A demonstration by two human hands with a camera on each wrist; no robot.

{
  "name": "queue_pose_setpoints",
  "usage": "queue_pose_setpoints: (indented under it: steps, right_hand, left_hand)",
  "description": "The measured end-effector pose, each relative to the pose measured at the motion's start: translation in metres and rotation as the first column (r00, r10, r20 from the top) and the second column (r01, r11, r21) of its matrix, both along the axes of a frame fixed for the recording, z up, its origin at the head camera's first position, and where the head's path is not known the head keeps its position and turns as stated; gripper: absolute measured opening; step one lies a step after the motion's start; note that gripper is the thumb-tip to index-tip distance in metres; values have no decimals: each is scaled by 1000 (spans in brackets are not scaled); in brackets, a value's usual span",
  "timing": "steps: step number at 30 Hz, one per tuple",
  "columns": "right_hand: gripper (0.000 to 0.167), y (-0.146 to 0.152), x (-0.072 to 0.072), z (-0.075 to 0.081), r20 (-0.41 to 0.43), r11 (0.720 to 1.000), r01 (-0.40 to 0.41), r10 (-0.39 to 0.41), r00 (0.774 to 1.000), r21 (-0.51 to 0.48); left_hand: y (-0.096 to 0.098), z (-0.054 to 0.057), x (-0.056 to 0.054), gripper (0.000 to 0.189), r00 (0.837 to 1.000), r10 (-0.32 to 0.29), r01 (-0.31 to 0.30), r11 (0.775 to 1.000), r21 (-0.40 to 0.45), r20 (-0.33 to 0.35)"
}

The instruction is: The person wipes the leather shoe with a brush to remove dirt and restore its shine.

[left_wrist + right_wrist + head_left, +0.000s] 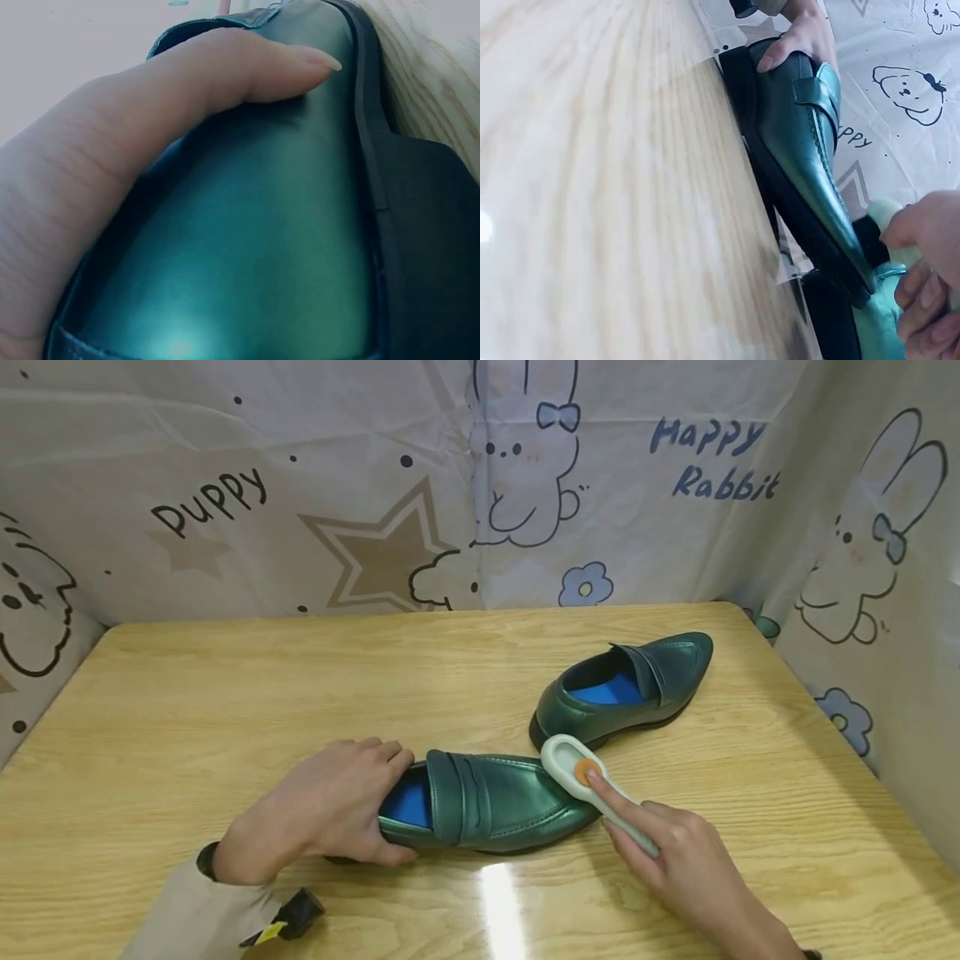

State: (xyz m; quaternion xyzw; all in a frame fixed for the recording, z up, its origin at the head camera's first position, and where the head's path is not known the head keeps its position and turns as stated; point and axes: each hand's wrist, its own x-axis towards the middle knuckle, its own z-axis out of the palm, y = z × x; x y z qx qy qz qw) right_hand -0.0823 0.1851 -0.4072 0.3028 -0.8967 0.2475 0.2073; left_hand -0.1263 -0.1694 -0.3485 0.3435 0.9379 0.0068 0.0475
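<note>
A dark green loafer [517, 797] with a blue insole lies toe to the right near the table's front. My left hand [322, 797] grips its heel end, the thumb along the near side, as the left wrist view shows on the green leather [247, 225]. In my right hand [682, 852] is a pale green shoe brush [562, 760], the index finger on its orange button [587, 771]. The brush head overlaps the loafer's toe in the head view. Dark bristles [870, 238] show beside the toe in the right wrist view.
A second green loafer [630, 685] stands behind the brush, toe pointing to the back right. The wooden table [262, 693] backs onto a printed cloth [360, 468] with rabbits, stars and flowers, which also runs along the sides.
</note>
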Motion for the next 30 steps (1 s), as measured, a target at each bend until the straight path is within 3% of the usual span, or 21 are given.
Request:
queue_pose_setpoints:
  steps: [5,10,12,17,20,23,26,28,30]
  right_hand:
    - [45,-5,0,-3,30,996,-86,87,996,-36]
    - [54,-6,4,0,156,981,-182,190,969,-66]
    - [50,-7,6,2,167,976,-209,217,962,-68]
    - [52,0,5,15,198,983,-185,184,963,-17]
    - [55,13,0,25,277,980,-199,193,941,-7]
    - [53,29,-3,35,370,976,-216,208,906,-19]
    - [52,38,-4,40,413,974,-226,217,884,-26]
    - [52,37,-4,39,399,974,-227,214,892,-14]
    - [54,28,-2,37,344,972,-233,212,915,22]
  left_hand:
    - [0,2,4,76,1000,-30,30,1000,7,8]
    - [7,1,16,75,996,-89,89,996,22,1]
    - [11,0,19,75,996,-84,84,996,30,-4]
    - [16,2,19,78,999,-9,9,1000,1,38]
    - [18,3,19,79,998,12,-12,1000,-12,58]
    - [19,4,18,78,997,19,-18,1000,-10,73]
    - [19,4,19,78,997,20,-19,1000,-9,77]
    - [19,4,19,78,997,21,-20,1000,-16,74]
    - [18,3,20,79,997,26,-24,999,-24,72]
